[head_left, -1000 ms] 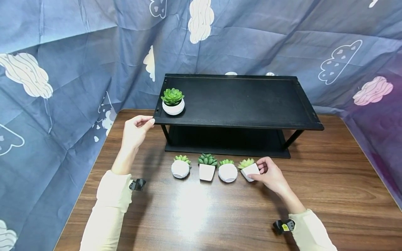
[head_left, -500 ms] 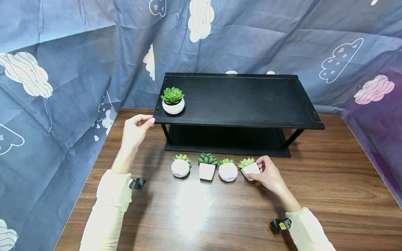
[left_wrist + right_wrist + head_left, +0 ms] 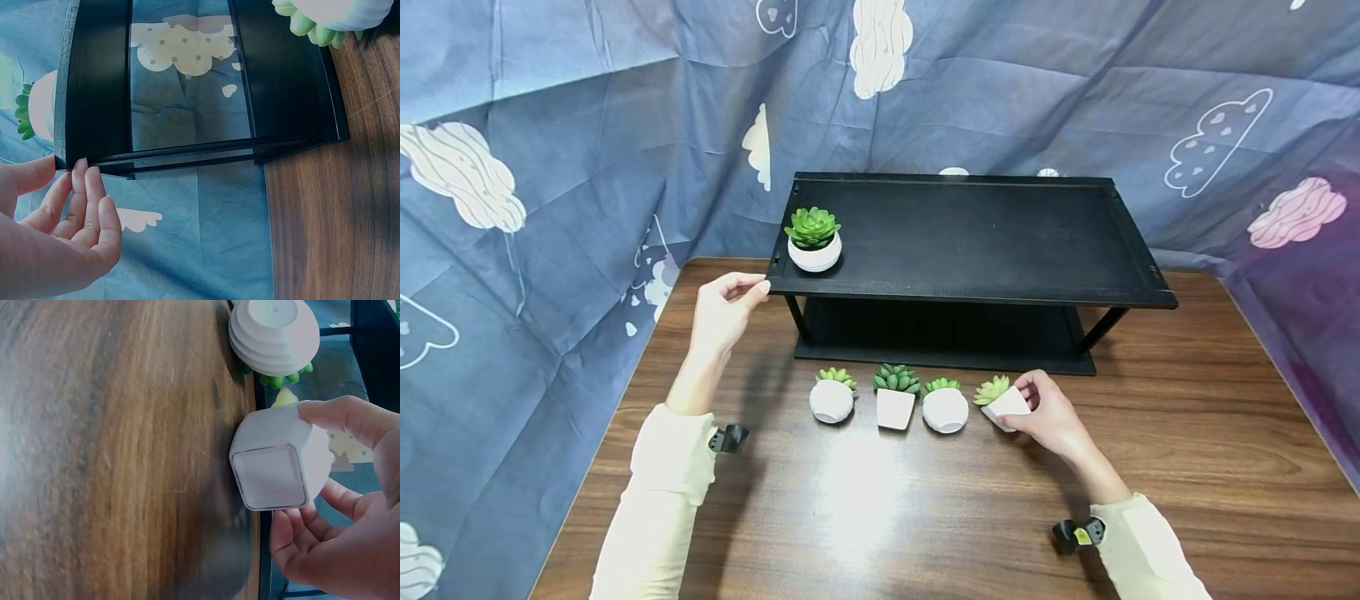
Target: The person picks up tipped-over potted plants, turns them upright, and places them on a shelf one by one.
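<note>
1. A black, rectangular shelf [image 3: 985, 237] is standing on a wood-grained table [image 3: 1195, 417] before a creased blue cloth [image 3: 1022, 92].
2. The left hand [image 3: 718, 321] is pinching the shelf's near left corner.
3. The right hand [image 3: 1054, 417] is holding a succulent [image 3: 992, 390] in a square white pot [image 3: 1006, 406], just right of a rounded, ridged pot [image 3: 946, 412].
4. The succulent is leaning left, looking pale green; its square white pot is tapering.

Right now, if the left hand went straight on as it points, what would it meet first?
The black rack, at its near left corner, where the left hand seems to pinch it. Beyond, roughly in line, stands the potted succulent on top, though depth is unclear.
</note>
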`<state>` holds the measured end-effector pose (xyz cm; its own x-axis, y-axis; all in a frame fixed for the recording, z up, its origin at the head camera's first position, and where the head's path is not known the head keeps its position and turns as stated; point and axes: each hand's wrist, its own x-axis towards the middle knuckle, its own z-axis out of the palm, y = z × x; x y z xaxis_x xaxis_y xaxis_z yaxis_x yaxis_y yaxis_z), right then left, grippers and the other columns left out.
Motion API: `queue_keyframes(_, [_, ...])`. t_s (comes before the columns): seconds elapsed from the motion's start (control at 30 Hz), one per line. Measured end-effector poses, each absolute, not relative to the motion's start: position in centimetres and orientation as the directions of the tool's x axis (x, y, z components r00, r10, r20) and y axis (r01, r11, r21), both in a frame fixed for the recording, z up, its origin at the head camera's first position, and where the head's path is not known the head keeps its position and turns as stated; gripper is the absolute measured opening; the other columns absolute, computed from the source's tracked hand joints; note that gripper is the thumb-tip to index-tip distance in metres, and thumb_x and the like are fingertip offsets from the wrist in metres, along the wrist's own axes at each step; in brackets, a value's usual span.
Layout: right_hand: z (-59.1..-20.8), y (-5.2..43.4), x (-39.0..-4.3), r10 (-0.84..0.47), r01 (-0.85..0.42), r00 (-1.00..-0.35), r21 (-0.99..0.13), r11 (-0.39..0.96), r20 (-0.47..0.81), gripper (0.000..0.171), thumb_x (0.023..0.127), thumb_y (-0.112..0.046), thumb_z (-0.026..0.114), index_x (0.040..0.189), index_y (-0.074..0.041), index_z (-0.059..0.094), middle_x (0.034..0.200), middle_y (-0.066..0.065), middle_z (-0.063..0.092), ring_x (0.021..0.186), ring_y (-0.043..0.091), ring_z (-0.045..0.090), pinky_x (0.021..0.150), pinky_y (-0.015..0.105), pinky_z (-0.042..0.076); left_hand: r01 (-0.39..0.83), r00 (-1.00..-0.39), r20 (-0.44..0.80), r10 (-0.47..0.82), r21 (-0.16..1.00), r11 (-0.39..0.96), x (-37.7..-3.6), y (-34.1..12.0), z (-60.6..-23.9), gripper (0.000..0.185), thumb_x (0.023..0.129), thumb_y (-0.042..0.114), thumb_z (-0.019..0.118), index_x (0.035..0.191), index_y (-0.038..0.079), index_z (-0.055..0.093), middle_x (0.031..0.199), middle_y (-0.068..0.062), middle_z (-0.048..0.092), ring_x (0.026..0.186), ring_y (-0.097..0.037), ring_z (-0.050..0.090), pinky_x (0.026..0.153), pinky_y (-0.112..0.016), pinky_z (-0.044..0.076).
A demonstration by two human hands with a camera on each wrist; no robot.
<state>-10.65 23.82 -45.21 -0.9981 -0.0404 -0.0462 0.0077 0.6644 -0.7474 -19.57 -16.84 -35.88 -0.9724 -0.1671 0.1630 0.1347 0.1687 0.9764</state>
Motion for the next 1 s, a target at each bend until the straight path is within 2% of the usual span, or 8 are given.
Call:
queue_keyframes(0.17, [-45.34, 23.77, -10.72, -0.033, 0.02, -0.998, -0.742, 0.67, -0.057, 0.05, 0.064, -0.009, 0.08, 0.098, 0.003, 0.045, 0.089, 0.013, 0.047, 0.079, 0.022, 0.044, 0.064, 0.026, 0.036, 0.127, -0.973, 0.156, -0.168, 0.977, 0.17, -19.53, -16.83, -35.89, 0.022, 0.084, 0.001, 0.062, 0.1, -0.014, 0.062, 0.08, -0.006, 0.067, 0.065, -0.003, 0.059, 0.069, -0.016, 0.045])
queue_keyframes(0.3, [-45.73, 23.51, -10.84, -0.001, 0.026, -0.999, -0.717, 0.696, -0.037, 0.053, 0.062, -0.017, 0.083, 0.095, 0.001, 0.046, 0.088, 0.012, 0.046, 0.079, 0.022, 0.045, 0.065, 0.029, 0.036, 0.126, -0.975, 0.153, -0.164, 0.979, 0.161, -19.46, -16.78, -35.86, 0.023, 0.084, 0.001, 0.063, 0.101, -0.015, 0.061, 0.076, 0.002, 0.065, 0.064, -0.001, 0.059, 0.07, -0.016, 0.045])
queue_keyframes(0.6, [-45.77, 23.52, -10.87, 0.014, 0.018, -1.0, -0.707, 0.707, -0.011, 0.048, 0.064, -0.015, 0.081, 0.092, 0.002, 0.047, 0.086, 0.012, 0.046, 0.078, 0.023, 0.045, 0.064, 0.029, 0.035, 0.135, -0.974, 0.16, -0.16, 0.978, 0.16, -19.4, -16.78, -35.76, 0.023, 0.083, 0.001, 0.063, 0.1, -0.015, 0.061, 0.075, 0.006, 0.064, 0.064, -0.001, 0.059, 0.069, -0.016, 0.045])
queue_keyframes(0.83, [-45.35, 23.84, -10.83, 0.014, 0.022, -1.0, -0.694, 0.72, -0.017, 0.043, 0.066, -0.013, 0.08, 0.094, 0.004, 0.051, 0.087, 0.014, 0.048, 0.079, 0.025, 0.047, 0.064, 0.029, 0.036, 0.128, -0.974, 0.156, -0.165, 0.977, 0.169, -19.39, -16.8, -35.69, 0.023, 0.083, 0.001, 0.063, 0.1, -0.014, 0.062, 0.081, -0.006, 0.067, 0.065, -0.004, 0.06, 0.07, -0.016, 0.045])
queue_keyframes(1.0, [-45.09, 24.05, -10.79, -0.01, -0.011, -1.0, -0.684, 0.729, 0.004, 0.04, 0.066, -0.013, 0.079, 0.093, 0.004, 0.054, 0.085, 0.012, 0.049, 0.077, 0.025, 0.047, 0.062, 0.027, 0.036, 0.131, -0.973, 0.159, -0.165, 0.977, 0.166, -19.4, -16.79, -35.68, 0.023, 0.083, 0.001, 0.063, 0.1, -0.015, 0.061, 0.08, -0.004, 0.067, 0.065, -0.003, 0.06, 0.07, -0.016, 0.045])
